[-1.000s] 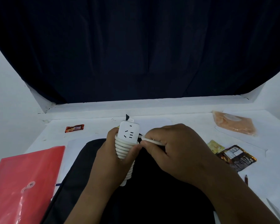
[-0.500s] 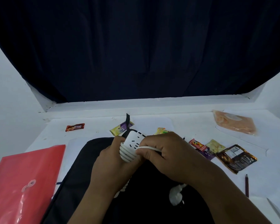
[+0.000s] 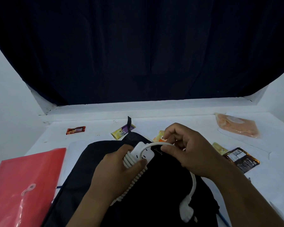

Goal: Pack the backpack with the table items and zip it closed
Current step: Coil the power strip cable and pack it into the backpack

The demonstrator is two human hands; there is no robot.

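A black backpack lies flat on the white table in front of me. Above it, my left hand grips a white power strip with its cable coiled around the body. My right hand pinches the loose stretch of white cable, which arcs over the strip's end. The rest of the cable hangs down past my right wrist and ends in a white plug resting on the backpack.
A red plastic envelope lies at the left. Snack packets are scattered around: a red bar, a yellow-purple packet, a dark brown packet, a small yellow one and an orange pouch. A dark curtain hangs behind.
The power strip has come down from upright to tilted over the backpack. My right hand has led the cable up and over the strip's end, and the plug now hangs in view.
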